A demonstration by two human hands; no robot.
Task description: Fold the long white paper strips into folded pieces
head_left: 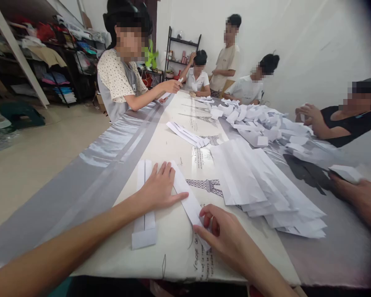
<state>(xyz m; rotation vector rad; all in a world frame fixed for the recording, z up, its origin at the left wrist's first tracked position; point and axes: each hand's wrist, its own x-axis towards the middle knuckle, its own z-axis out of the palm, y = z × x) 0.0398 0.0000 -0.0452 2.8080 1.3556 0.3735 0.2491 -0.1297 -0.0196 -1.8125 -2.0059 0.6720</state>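
Left hand [159, 187] spread flat, palm down, across two folded paper strips at once: heel and palm on the nearer folded strip [144, 206] lying straight toward the body, fingertips reaching onto the upper part of the slanted strip [185, 194], seemingly to pin both against the worktop [89, 165] so nothing slides. Right hand [222, 233] curled at the near end of that slanted strip, thumb and forefinger pinching its lower edge, other fingers tucked, probably to press or turn a crease while the far end stays anchored. Just beyond the right hand, a fanned stack of long white sheets [266, 194], within easy reach. Farther off, past both hands, a loose heap of folded papers [266, 123] and a small row of finished strips [188, 135]. To the right, another person's hand [358, 198] holding a folded piece; more people seated along the far edges.
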